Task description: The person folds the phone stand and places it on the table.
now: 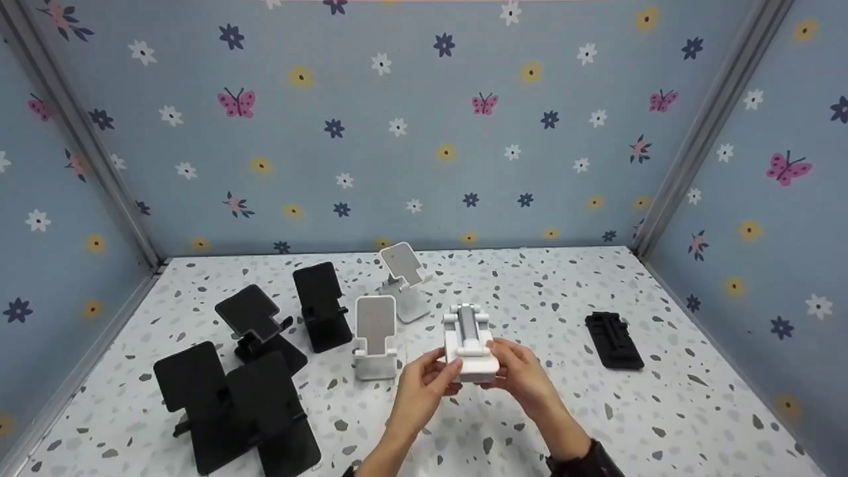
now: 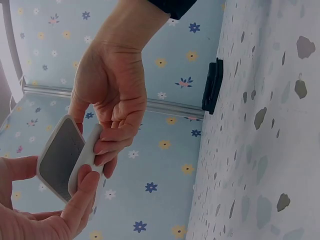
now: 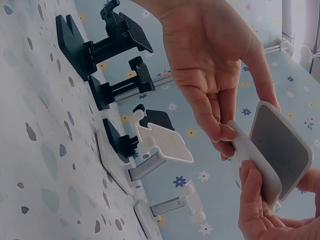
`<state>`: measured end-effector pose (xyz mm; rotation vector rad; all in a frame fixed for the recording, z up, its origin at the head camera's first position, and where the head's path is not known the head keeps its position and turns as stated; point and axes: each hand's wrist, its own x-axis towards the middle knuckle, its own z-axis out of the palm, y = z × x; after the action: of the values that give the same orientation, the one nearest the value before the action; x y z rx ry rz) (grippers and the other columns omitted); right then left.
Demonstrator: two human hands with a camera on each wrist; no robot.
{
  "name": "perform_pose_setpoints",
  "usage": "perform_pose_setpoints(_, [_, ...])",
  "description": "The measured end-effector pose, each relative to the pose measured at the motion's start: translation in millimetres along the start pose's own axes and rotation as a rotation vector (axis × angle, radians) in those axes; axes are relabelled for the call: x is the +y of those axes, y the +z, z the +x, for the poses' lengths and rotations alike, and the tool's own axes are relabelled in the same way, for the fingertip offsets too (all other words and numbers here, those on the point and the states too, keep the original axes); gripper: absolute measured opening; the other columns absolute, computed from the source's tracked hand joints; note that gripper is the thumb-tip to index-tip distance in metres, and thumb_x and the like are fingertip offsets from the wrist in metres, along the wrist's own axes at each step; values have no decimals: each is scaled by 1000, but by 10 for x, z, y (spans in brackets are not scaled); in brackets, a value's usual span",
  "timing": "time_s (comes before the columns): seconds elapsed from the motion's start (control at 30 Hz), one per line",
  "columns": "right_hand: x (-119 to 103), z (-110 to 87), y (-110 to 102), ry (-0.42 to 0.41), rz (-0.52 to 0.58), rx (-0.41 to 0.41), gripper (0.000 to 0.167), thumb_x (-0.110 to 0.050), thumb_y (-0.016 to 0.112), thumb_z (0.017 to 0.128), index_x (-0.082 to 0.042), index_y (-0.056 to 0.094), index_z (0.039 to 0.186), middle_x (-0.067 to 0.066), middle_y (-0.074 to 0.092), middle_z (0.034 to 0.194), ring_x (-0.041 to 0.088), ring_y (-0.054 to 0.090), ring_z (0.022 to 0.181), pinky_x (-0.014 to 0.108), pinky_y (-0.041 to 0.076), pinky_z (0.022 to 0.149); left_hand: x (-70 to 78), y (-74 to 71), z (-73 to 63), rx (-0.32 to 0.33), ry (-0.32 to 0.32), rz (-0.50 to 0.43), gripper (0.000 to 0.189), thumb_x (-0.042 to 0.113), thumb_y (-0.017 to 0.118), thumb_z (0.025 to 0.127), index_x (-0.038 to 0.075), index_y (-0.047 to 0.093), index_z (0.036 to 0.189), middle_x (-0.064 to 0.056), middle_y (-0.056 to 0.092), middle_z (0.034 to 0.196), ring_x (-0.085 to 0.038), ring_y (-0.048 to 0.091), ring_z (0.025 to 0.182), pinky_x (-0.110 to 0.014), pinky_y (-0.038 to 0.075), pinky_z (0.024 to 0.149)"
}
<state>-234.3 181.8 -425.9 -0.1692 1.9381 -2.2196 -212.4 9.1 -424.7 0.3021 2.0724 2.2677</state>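
Note:
My left hand (image 1: 421, 385) and right hand (image 1: 523, 379) hold a white phone stand (image 1: 476, 366) from either side, above the table near its middle. Its hinged arm with a grey strip faces up in the head view. Seen from the left wrist, the stand's grey-padded plate (image 2: 61, 155) lies close to its white base, with a narrow gap between them. Fingers of both hands pinch the edges of these two parts. Just left of the hands, an unfolded white phone stand (image 1: 376, 331) stands upright, and another white stand (image 1: 403, 265) is behind it.
Several unfolded black phone stands, including one at the back (image 1: 320, 298) and one in front (image 1: 265, 397), crowd the left side. On the right lies a folded black phone stand (image 1: 615, 341). Flowered blue panels (image 1: 424, 132) enclose the speckled table (image 1: 530, 285).

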Motion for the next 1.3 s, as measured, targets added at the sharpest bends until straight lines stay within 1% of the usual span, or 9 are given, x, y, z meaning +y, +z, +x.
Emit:
perform_pose_setpoints(0.1, [16, 12, -1, -6, -3, -9, 41, -17, 44, 93, 15, 41, 118, 7, 62, 82, 13, 60, 69, 26, 49, 59, -24, -3, 3, 4, 3, 2, 53, 14, 59, 85, -19, 37, 121, -10, 58, 84, -22, 62, 74, -29, 53, 66])
perform_pose_setpoints(0.33, [44, 11, 2, -12, -18, -10, 45, -14, 46, 92, 16, 36, 123, 8, 63, 85, 13, 59, 69, 25, 49, 58, -67, 7, -2, 30, 29, -17, 48, 3, 60, 83, -19, 38, 120, -11, 58, 81, -29, 62, 75, -27, 53, 64])
perform_pose_setpoints(0.53, [56, 5, 1, -24, -38, -27, 44, -12, 45, 93, 16, 35, 125, 10, 64, 87, 14, 61, 71, 25, 49, 59, -73, 12, -5, 55, 70, -12, 46, -2, 62, 80, -19, 41, 117, -12, 59, 78, -25, 63, 69, -27, 54, 62])
perform_pose_setpoints(0.67, [69, 9, -5, -27, -59, -36, 44, -13, 45, 93, 15, 34, 126, 10, 64, 88, 14, 61, 71, 25, 49, 60, -87, 1, 0, 52, 76, 4, 47, -1, 63, 79, -19, 41, 117, -12, 59, 77, -23, 63, 67, -27, 54, 61])
perform_pose_setpoints(0.8, [91, 21, -13, -19, -55, -45, 44, -13, 45, 93, 15, 34, 125, 9, 64, 88, 14, 61, 71, 25, 49, 59, -95, -21, 2, 38, 78, 58, 50, 4, 64, 80, -19, 42, 117, -13, 61, 78, -23, 62, 67, -26, 53, 59])
perform_pose_setpoints(0.93, [112, 34, -37, -10, -53, -52, 44, -13, 44, 93, 16, 34, 125, 8, 64, 87, 13, 61, 70, 23, 48, 59, -87, -73, 19, 42, 95, 197, 54, 16, 67, 79, -16, 45, 116, -12, 62, 82, -20, 61, 70, -24, 52, 59])
perform_pose_setpoints(1.03, [130, 51, -85, -5, -69, -47, 45, -13, 43, 94, 17, 32, 125, 8, 63, 88, 14, 60, 70, 23, 48, 59, -67, -147, 48, 97, 130, 319, 52, 22, 68, 78, -12, 51, 113, -10, 63, 84, -19, 60, 72, -24, 51, 59])
perform_pose_setpoints(1.13, [163, 87, -174, 6, -104, -19, 45, -12, 43, 94, 17, 32, 125, 10, 63, 90, 15, 61, 71, 25, 49, 61, -49, -254, 99, 208, 186, 430, 42, 21, 68, 78, -8, 57, 106, -10, 63, 84, -20, 60, 72, -25, 50, 60])
perform_pose_setpoints(1.3, [230, 196, -412, 58, -187, 137, 41, -10, 42, 93, 15, 36, 125, 12, 62, 92, 17, 61, 73, 27, 51, 61, -44, -443, 230, 420, 284, 616, 26, 11, 69, 76, -4, 62, 96, -11, 62, 86, -25, 58, 75, -32, 48, 67])
